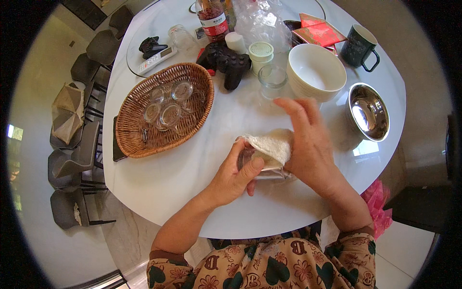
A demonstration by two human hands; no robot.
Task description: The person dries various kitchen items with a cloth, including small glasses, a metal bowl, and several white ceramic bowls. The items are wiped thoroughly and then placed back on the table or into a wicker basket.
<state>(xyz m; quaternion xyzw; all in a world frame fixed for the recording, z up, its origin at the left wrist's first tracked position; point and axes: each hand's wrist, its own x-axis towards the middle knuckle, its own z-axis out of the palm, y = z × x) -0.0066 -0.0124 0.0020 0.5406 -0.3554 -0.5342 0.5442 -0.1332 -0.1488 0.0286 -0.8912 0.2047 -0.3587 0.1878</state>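
My left hand (236, 176) grips a small clear glass (250, 161) from the left, held just above the white table (183, 168). A white cloth (272, 144) is stuffed into and draped over the glass. My right hand (308, 139) presses on that cloth from the right and top. Most of the glass is hidden by the cloth and my fingers.
A wicker basket (132, 130) with several clear glasses stands at the left. Behind my hands are another empty glass (272, 77), stacked white bowls (315, 72), a steel bowl (368, 113), a dark mug (358, 45), a black game controller (226, 60) and a bottle (211, 17). Chairs stand left of the table.
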